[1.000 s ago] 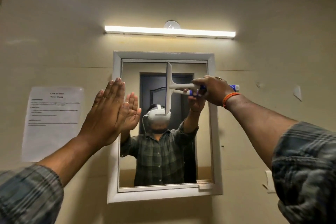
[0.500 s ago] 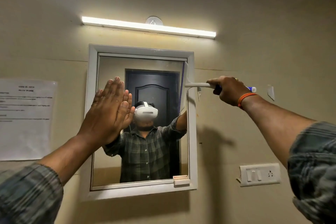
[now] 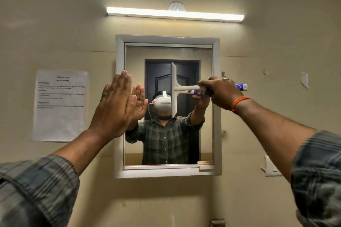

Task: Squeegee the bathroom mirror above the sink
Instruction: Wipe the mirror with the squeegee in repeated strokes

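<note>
The mirror (image 3: 205, 57) hangs on the beige wall in a white frame (image 3: 167, 173). A white squeegee (image 3: 174, 86) with a blue-ended handle lies against the glass, its blade upright near the mirror's middle. My right hand (image 3: 221, 92) is shut on the handle, at the mirror's right edge. My left hand (image 3: 114, 108) is flat, fingers straight and together, pressed against the mirror's left edge and frame. The glass reflects a person in a plaid shirt and a dark door.
A lit tube light (image 3: 175, 14) runs above the mirror. A printed paper sheet (image 3: 60, 105) is stuck to the wall on the left. A white switch plate (image 3: 271, 168) sits low on the right, partly behind my right arm.
The squeegee blade was at the mirror's right edge half a second ago; it has swept left to the middle. The camera view shifted. My left hand stays flat on the left edge.
</note>
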